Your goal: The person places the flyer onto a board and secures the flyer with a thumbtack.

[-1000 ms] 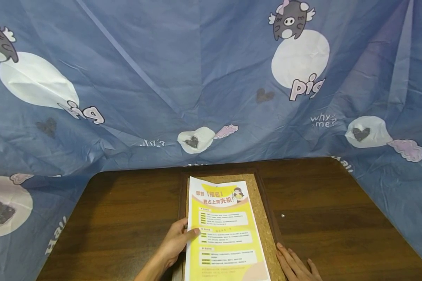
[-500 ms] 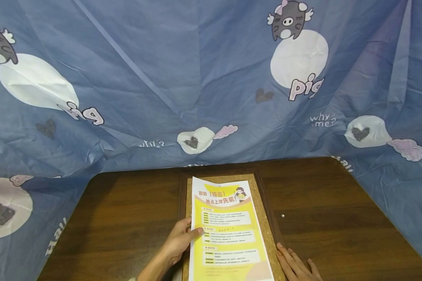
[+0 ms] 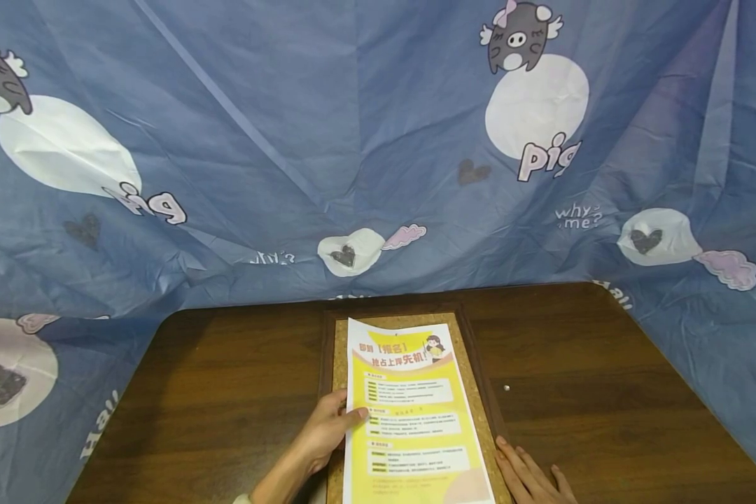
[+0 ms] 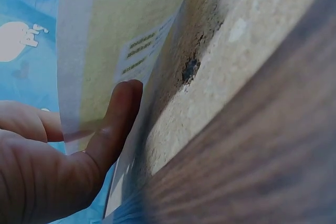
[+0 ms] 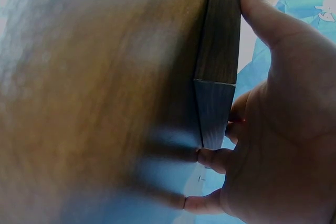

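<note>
A printed yellow-and-white poster sheet point(image 3: 416, 420) lies over a cork board point(image 3: 341, 350) with a dark wooden frame point(image 3: 479, 378). My left hand point(image 3: 318, 437) pinches the sheet's left edge, thumb on top and fingers beneath. In the left wrist view the sheet stands raised off the cork along that side. Near the sheet's top middle is a small dark dot, perhaps a pin point(image 3: 395, 334). My right hand point(image 3: 532, 476) rests beside the frame's lower right side, fingers extended. In the right wrist view its fingertips touch the table, and its thumb point(image 5: 257, 3) lies against the frame.
The board lies on a dark brown wooden table point(image 3: 227, 378) with rounded far corners. A small pale object point(image 3: 507, 388) sits right of the frame. Behind the table hangs a blue cloth point(image 3: 290, 140) printed with pigs and hearts.
My left hand and the sheet have shifted slightly to the right, baring more cork along the left side. The right hand stays where it was.
</note>
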The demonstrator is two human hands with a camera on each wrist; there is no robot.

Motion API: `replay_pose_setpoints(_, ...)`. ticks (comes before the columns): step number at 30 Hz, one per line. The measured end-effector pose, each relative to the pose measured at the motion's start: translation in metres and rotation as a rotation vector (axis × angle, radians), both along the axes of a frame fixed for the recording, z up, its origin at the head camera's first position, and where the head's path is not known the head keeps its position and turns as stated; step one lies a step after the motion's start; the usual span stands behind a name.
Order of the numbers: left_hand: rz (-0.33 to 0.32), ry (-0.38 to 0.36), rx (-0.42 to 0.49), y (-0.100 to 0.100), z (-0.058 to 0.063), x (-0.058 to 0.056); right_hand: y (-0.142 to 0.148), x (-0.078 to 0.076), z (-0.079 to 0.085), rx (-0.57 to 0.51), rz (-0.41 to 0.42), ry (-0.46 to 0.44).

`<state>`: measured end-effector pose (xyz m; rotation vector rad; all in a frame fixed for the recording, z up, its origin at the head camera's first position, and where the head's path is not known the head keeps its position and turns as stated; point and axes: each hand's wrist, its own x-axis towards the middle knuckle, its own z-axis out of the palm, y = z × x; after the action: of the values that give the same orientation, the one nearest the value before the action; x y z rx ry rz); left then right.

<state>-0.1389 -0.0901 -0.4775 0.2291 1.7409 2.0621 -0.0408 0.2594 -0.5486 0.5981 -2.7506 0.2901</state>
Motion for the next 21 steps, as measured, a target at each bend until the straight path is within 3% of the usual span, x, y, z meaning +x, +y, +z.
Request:
replay_pose_setpoints(7,0.024,-0.004,-0.036,-0.001,0.002,0.001,-0.002,0.001,0.001,-0.003,-0.019,-0.020)
replay_pose_setpoints(21,0.135,0.016,-0.233,-0.016,0.007,0.009,0.000,-0.001,-0.004,0.013,0.003,0.030)
